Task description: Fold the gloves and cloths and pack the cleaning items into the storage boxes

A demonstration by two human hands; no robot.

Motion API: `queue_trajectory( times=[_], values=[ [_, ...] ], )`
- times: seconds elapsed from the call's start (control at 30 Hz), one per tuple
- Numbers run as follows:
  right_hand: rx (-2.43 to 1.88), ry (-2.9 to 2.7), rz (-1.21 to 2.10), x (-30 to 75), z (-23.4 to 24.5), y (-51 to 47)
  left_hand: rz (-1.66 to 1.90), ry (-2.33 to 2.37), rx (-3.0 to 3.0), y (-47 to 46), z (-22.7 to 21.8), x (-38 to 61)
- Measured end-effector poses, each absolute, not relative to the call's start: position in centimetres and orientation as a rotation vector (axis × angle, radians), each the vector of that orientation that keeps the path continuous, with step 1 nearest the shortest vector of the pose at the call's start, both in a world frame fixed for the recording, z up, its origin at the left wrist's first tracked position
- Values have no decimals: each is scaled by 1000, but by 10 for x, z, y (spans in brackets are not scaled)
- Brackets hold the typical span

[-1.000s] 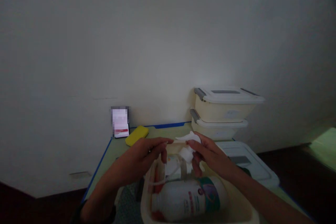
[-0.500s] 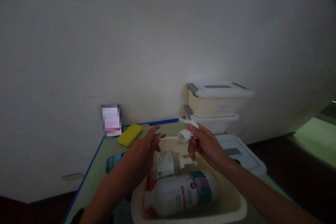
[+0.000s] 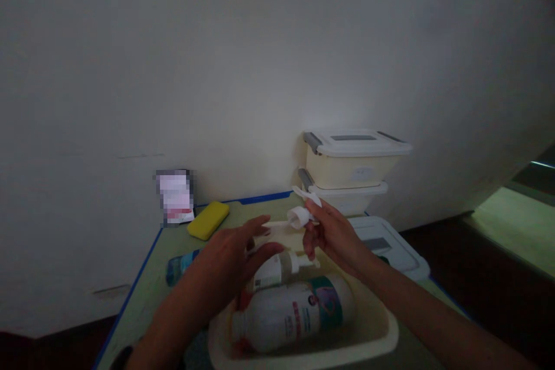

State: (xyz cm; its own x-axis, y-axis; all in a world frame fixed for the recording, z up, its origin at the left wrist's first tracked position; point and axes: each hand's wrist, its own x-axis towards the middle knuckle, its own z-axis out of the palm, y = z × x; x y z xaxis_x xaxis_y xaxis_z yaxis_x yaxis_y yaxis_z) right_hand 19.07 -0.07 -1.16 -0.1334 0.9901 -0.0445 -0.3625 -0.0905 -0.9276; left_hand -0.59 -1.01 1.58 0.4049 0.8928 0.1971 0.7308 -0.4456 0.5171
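My right hand (image 3: 332, 231) grips a white pump head (image 3: 300, 217) above the bin, its spout pointing up and left and its round collar facing left. My left hand (image 3: 247, 248) hovers just left of the collar, thumb and fingers apart, with nothing visible held. Under the hands, a cream plastic bin (image 3: 368, 352) holds two bottles on their sides. One is a large white bottle (image 3: 281, 318) with a green and purple label and an uncapped neck toward the left. Behind it lies a smaller pump bottle (image 3: 284, 266), partly hidden by my left hand.
Two lidded cream boxes (image 3: 353, 170) stand stacked against the wall. A pale lid (image 3: 390, 243) lies right of the bin. On the left are a yellow block (image 3: 208, 220), a blue bottle (image 3: 176, 269) partly behind my forearm, and a blurred upright card (image 3: 176, 196). Blue tape edges the green table.
My left hand has turned and lowered slightly, its thumb now showing apart from the fingers. My right hand still holds the pump head. The whole view has shifted slightly.
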Motion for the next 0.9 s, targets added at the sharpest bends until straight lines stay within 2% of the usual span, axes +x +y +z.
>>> queue_trajectory(
  times=[0.2, 0.5, 0.8, 0.9],
  values=[
    [-905, -962, 1501, 192, -12, 1, 583, 1713, 2378, -3, 21, -11],
    [-846, -1049, 1410, 191, -12, 0, 891, 1415, 2282, -2, 23, -17],
    [-774, -1097, 1312, 191, -13, -1, 1023, 1659, 2072, 8, 14, -29],
    [-797, -1127, 1279, 191, -14, 0, 1023, 1614, 2071, 8, 16, -30]
  ],
)
